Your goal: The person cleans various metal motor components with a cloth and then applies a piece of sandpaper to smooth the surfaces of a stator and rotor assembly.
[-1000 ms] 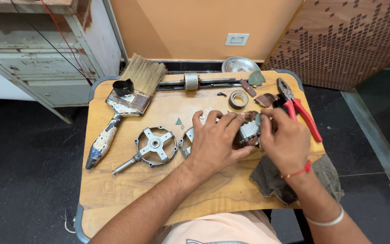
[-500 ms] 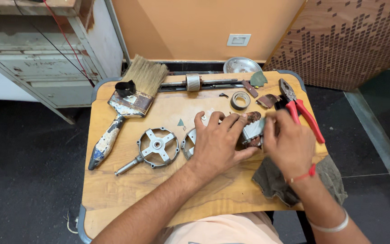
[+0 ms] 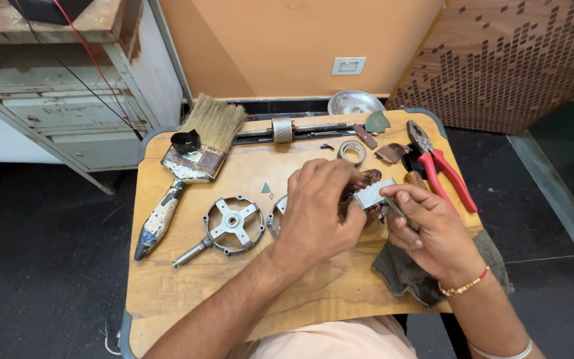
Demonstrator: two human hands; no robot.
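Hands, left (image 3: 320, 209) and right (image 3: 426, 226), both clasp ridged grey metal motor core (image 3: 373, 194)

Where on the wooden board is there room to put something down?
Bare wood lies along the near edge of the wooden board, below the spoked metal wheel with a shaft and left of the grey cloth. The far right is crowded: red-handled pliers, tape roll, both hands.

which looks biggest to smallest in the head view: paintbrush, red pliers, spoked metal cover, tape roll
1. paintbrush
2. red pliers
3. spoked metal cover
4. tape roll
All lie on the same board, so nearness hardly skews it.
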